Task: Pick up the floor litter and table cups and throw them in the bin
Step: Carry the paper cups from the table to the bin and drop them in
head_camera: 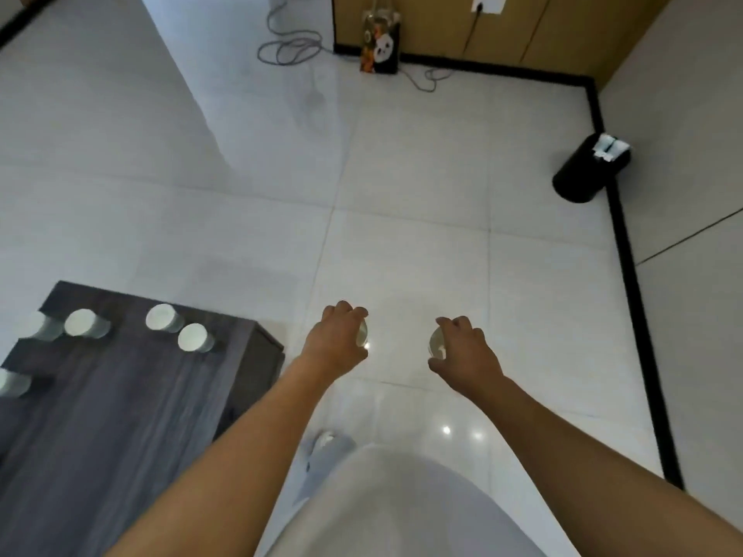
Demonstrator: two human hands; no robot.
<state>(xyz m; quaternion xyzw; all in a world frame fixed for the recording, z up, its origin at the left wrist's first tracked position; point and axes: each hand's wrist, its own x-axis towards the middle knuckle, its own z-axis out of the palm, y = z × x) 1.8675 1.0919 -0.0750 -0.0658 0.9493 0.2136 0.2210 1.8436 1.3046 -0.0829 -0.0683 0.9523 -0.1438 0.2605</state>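
The glossy pale grey tiled floor (402, 174) fills most of the view, and no loose litter shows on it. At the lower left stands the dark wood-grain table (100, 416). Five white paper cups remain on its tabletop: two (86, 323) near the far left corner, a pair (163, 317) close to the far right corner, and one (14, 383) at the left edge, partly cut off. The black cylindrical bin (583, 170) stands against the black skirting at the far right, well apart from the person, with white paper already poking out of its top.

The left hand (335, 335) has its fingers curled round a small white cup (363, 335), and the right hand (462, 351) grips another white cup (436, 345) the same way; both are held out over bare floor, beside the table.

I judge the job about midway: two cups in hand and not yet binned, five left on the table.

A patterned gift bag with a panda face (380, 46) stands by the far cabinet; no writing on it, or anywhere, can be read.
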